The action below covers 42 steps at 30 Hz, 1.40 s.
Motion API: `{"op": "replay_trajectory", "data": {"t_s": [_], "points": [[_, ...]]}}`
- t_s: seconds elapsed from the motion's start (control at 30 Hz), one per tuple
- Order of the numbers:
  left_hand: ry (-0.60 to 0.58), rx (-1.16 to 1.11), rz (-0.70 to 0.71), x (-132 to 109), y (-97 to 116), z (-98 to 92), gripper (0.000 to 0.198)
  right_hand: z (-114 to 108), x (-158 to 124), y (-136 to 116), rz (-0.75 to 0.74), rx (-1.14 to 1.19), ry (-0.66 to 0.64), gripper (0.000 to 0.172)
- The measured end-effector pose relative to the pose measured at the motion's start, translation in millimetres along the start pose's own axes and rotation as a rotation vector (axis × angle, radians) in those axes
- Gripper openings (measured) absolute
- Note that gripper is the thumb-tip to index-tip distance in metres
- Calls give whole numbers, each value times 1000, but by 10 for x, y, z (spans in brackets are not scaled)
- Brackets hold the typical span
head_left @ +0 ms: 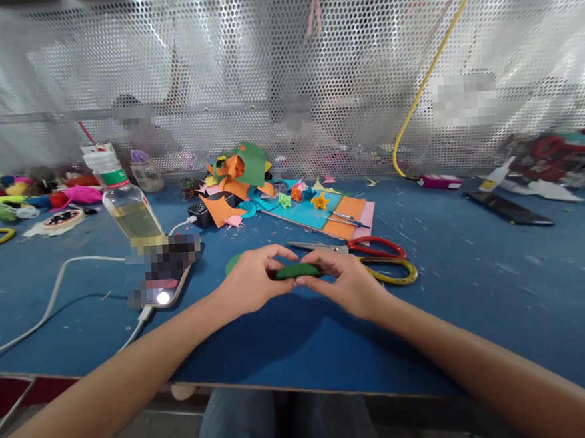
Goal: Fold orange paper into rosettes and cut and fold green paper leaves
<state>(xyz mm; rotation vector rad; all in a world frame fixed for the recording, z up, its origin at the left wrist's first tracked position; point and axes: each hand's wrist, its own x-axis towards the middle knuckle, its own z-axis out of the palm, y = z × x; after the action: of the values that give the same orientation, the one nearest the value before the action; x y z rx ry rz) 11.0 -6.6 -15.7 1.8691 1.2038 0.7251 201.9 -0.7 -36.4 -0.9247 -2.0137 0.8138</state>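
Observation:
My left hand (253, 280) and my right hand (345, 280) meet over the blue table (477, 279), both pinching a small folded piece of green paper (297, 271) between thumb and fingers. The paper is held just above the table surface. A green paper scrap (231, 264) lies flat behind my left hand. Scissors with red and yellow handles (375, 256) lie right behind my right hand.
A phone (166, 281) on a white cable lies left of my hands, beside a plastic bottle (123, 197). A pile of coloured paper cuttings (249, 175) and sheets (332, 216) sits further back. A dark phone (509, 208) lies at right; a perforated metal screen (283, 79) backs the table.

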Motion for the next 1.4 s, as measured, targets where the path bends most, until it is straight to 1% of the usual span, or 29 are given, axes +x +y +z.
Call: {"op": "replay_trajectory", "data": {"t_s": [0.07,0.23,0.33,0.43,0.47,0.53,0.63,0.67,0.73,0.77,0.8,0.87,0.9,0.93,0.97,1.07,1.13,1.2,1.27,1.4], "points": [[11,37,11,-8,10,-5,35,2,4,0,-10,29,-13,14],[13,67,32,-2,-9,2,37,15,-10,-4,-3,68,-51,26],[16,53,31,13,-20,17,39,28,-11,-16,51,62,-35,33],[56,29,13,28,-30,14,35,-47,39,-14,138,152,1,44],[65,11,6,31,-34,5,34,-105,67,-2,169,198,25,48],[69,-36,-19,36,-40,-20,34,-255,125,46,217,279,132,51],[70,-135,-69,43,-30,-47,37,-433,179,137,205,311,431,45],[76,-174,-80,47,-19,-48,38,-441,181,157,189,290,459,42],[82,-248,-76,57,5,-35,39,-365,163,163,177,256,316,38],[80,-271,-65,62,14,-26,40,-291,147,149,185,254,207,37],[76,-283,-54,65,20,-16,40,-209,131,126,189,235,55,36],[66,-272,-46,69,13,-4,40,-62,108,75,194,232,-78,23],[66,-257,-50,69,3,-1,41,-15,103,55,195,212,-107,19],[66,-239,-57,69,-9,-1,40,11,102,43,199,189,-101,19],[67,-220,-65,69,-22,-2,40,17,104,40,203,161,-81,23],[45,-198,-75,70,-41,-3,36,-28,110,67,225,124,-5,31],[19,-228,-78,68,-35,-1,34,-56,106,88,241,151,-21,28],[1,-265,-76,64,-25,2,34,-61,96,97,257,190,-72,24],[-9,-261,-67,60,-26,3,34,-51,84,93,262,225,-103,23],[-63,-201,-50,63,-45,0,31,-25,67,65,218,237,-98,23]]}}
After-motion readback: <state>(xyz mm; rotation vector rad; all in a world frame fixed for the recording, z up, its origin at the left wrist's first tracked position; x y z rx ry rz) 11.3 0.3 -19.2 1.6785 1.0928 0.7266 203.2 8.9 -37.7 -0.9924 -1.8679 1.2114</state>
